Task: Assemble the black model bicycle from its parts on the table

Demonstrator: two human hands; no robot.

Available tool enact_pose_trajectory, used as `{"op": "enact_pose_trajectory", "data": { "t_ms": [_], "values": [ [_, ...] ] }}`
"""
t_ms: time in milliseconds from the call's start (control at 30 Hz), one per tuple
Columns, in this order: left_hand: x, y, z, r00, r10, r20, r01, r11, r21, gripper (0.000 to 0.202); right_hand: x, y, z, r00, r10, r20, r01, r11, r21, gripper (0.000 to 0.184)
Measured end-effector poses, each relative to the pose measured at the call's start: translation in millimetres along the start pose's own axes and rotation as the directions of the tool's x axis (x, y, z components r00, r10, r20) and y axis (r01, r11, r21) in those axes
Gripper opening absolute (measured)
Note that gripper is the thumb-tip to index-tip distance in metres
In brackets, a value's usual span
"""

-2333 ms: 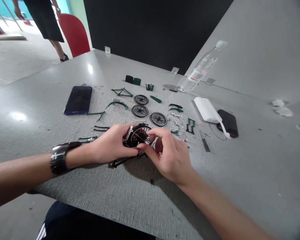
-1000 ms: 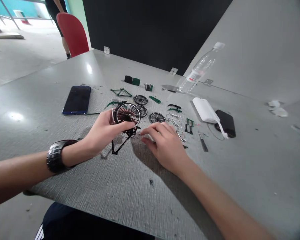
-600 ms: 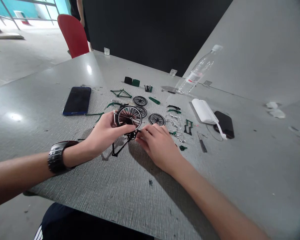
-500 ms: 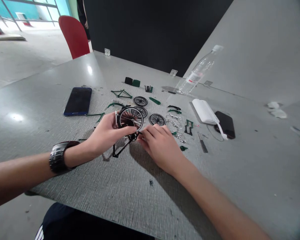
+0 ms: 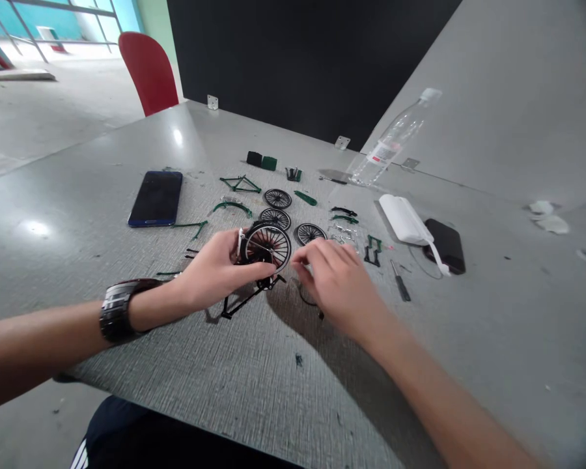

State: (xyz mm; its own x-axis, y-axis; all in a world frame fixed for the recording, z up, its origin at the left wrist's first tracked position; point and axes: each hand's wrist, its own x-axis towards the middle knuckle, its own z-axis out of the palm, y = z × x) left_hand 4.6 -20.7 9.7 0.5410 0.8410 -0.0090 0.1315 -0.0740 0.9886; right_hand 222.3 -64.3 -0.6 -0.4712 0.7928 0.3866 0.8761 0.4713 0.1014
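Faces a gray, textured tabletop (image 5: pixel 215 391), backed by a black panel (image 5: pixel 303 65), with a red chair (image 5: pixel 149 73) past the far left corner. Grasps a black miniature bicycle (image 5: pixel 269 251) in the left hand (image 5: pixel 215 270) near the tabletop's middle. Differs from a moment ago in keeping the right hand (image 5: pixel 334 280) off the crank arm (image 5: pixel 277 280), curled just beside; cannot tell if pinching anything.

Around the held wheel (image 5: pixel 270 247), a phone (image 5: pixel 155 199) is placed on the table (image 5: pixel 234 371) at ten o'clock, a bottle (image 5: pixel 388 146) at two.
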Motion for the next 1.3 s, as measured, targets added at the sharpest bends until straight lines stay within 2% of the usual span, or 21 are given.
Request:
{"op": "enact_pose_trajectory", "data": {
  "t_ms": [133,200,300,400,800,1000,1167,1300],
  "values": [
    [-2,2,1.4,0.998,-0.028,0.051,0.029,1.000,-0.003,0.023,3,-2,-14,0.978,0.059,-0.198,-0.046,0.996,0.071,0.005],
    [-3,3,2.1,0.996,-0.027,0.090,0.028,1.000,-0.003,0.020,5,-11,-19,0.960,0.033,-0.278,-0.010,0.996,0.083,0.006],
    [-4,3,2.8,0.990,-0.012,0.139,0.014,1.000,-0.008,0.013,6,-25,-21,0.945,-0.023,-0.326,0.055,0.994,0.089,0.010],
    [-4,3,3.4,0.986,-0.019,0.165,0.022,1.000,-0.015,0.011,6,-31,-20,0.945,-0.061,-0.321,0.082,0.995,0.055,0.011],
    [-2,1,5.3,0.982,-0.031,0.187,0.048,0.995,-0.087,0.009,5,-29,-18,0.942,-0.138,-0.306,0.122,0.990,-0.070,0.007],
    [-3,1,4.5,0.981,-0.017,0.195,0.024,0.999,-0.037,0.009,4,-28,-20,0.954,-0.073,-0.291,0.088,0.995,0.040,0.005],
    [-5,3,4.2,0.987,0.013,0.158,-0.025,0.997,0.076,0.006,4,-29,-22,0.958,-0.062,-0.280,0.074,0.997,0.035,0.003],
    [-5,2,5.0,0.988,0.011,0.156,-0.026,0.995,0.095,0.007,3,-29,-21,0.960,-0.056,-0.274,0.080,0.994,0.077,0.003]
  ]
}}
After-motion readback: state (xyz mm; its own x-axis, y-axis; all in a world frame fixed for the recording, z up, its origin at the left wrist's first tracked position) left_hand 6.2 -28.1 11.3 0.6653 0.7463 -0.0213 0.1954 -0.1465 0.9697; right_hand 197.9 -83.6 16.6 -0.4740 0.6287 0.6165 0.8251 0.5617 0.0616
